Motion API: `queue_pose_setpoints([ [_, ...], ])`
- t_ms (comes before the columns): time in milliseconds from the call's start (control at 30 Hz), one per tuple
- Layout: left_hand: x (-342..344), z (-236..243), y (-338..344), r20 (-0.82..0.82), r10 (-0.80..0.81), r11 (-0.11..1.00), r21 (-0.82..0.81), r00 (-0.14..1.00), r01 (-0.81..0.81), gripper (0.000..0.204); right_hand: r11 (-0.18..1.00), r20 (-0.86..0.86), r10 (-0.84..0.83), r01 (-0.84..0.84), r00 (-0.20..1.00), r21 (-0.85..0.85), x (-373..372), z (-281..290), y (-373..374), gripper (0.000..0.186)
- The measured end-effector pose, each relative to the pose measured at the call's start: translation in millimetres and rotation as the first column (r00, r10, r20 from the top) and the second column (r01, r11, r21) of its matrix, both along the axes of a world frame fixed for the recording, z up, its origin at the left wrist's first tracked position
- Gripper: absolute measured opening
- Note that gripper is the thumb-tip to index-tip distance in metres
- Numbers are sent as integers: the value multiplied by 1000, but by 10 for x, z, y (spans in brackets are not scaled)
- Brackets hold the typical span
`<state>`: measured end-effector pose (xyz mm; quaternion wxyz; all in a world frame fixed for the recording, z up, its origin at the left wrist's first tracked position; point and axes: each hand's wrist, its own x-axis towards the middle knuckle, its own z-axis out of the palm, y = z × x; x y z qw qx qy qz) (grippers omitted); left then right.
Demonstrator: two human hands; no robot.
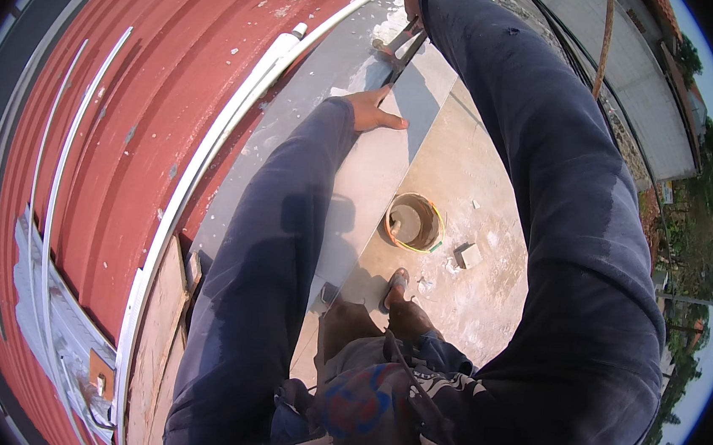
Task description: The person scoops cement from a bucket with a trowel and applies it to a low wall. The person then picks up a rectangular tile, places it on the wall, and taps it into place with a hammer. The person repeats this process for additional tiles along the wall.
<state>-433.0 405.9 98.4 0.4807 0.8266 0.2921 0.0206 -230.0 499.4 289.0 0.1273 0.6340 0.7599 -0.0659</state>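
Nearest, at the lower edge, are the person's own body and a sandalled foot (396, 284) on a rough concrete floor (486, 293). Just beyond the foot stands a round bucket (413, 221) with a yellow rim, grey mix inside, and a small broken block (469, 255) lies to its right.

Both dark-sleeved arms reach far across a smooth grey plastered ledge (360, 180) that runs beside a white pipe (239, 106) and a red ribbed metal roof (146, 102) on the left. The left hand (372, 109) lies flat on the ledge's edge, fingers (391, 122) together and stretched out, thumb apart, pressing nothing but the surface. Farther off, the right hand (413, 0) closes round the handle of a trowel-like tool (399, 44); its fingers are mostly hidden, so how tight they are I cannot tell. The tool's blade rests on the far part of the ledge, where paler patches of wet mix show.

To work this well, I judge the blade should stay nearly flat and draw in even strokes along the ledge, the left hand steadying the body without marking the fresh face.

In the way: the pipe crowds the left side of the ledge, the bucket sits near the foot, and a rope (604, 41) hangs at far right above lower roofs and trees.
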Motion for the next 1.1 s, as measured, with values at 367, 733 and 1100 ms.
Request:
queue_pose_setpoints([
  [367, -210, -60, 119, -1, 23, 999, 34, 1000, -23, 131, 958, 559, 169, -268, 812, 99, 126, 51, -81, 42],
  [733, -15, -69, 60, -12, -23, 1000, 14, 1000, 23, 132, 950, -872, -11, 277, 490, 143, 377, 577, -1179, 45],
  [1100, 55, 75, 66, -113, 11, 991, 135, 993, 5, 119, 782, -330, -376, 488, 866, 389, 715, -908, -3076, 42],
])
